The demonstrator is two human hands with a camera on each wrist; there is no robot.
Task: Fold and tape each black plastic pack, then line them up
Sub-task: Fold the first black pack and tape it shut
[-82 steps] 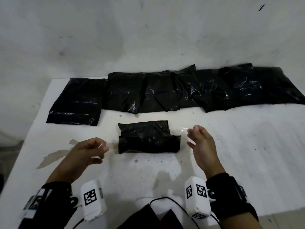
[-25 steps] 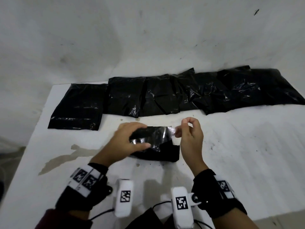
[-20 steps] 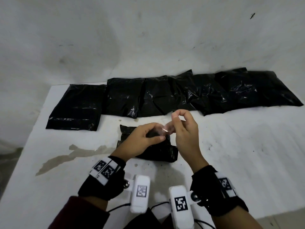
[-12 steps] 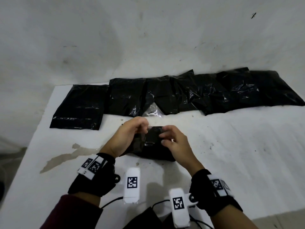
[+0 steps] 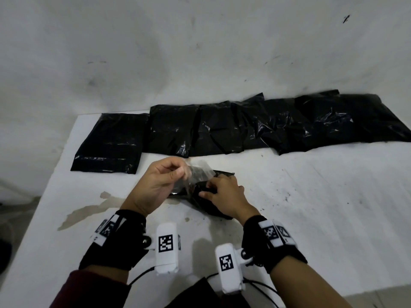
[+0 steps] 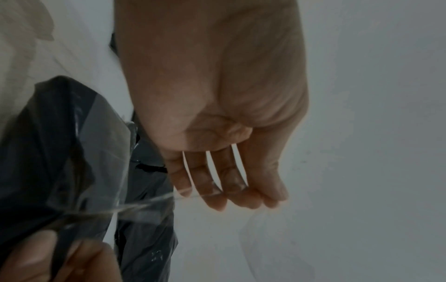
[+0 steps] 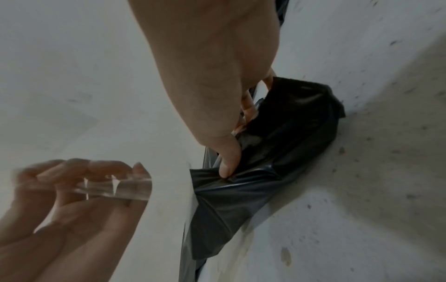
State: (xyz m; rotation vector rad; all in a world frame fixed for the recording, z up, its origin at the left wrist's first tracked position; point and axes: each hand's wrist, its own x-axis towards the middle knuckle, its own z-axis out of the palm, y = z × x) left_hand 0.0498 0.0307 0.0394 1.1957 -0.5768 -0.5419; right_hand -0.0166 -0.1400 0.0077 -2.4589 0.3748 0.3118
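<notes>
1. Pinched between the thumb and fingertips of the left hand [image 5: 159, 181] is one end of a strip of clear tape [image 5: 200, 173]; this hand is raised off the table [image 5: 322, 196], fingers curled round the strip.
2. Pressing down on the folded black pack [image 5: 213, 203], the right hand [image 5: 224, 196] has its fingers bent onto the plastic and its thumb dug into a crease, so it grips the pack against the table.
3. Along the back of the table, against the wall [image 5: 200, 52], lies a row of black packs [image 5: 255, 127], overlapping one another; a flatter pack [image 5: 111, 143] sits at the left end of that row.
4. A brownish stain [image 5: 89, 210] marks the table to the left of the hands, and dark specks dot the surface on the right.
5. Both hands cover much of the folded pack in the head view, so only its near and far edges show there.
6. From the right wrist view, the thumb's bite into the plastic and the pack's crumpled folds are plain, with the left hand blurred behind the tape.
7. Seen from the left wrist, the tape stretches away from the fingers across the pack's glossy surface.
8. Lying in the middle of the table, near the front and well apart from the row, the folded pack sits directly under the right hand and just below and right of the left hand's pinch.
</notes>
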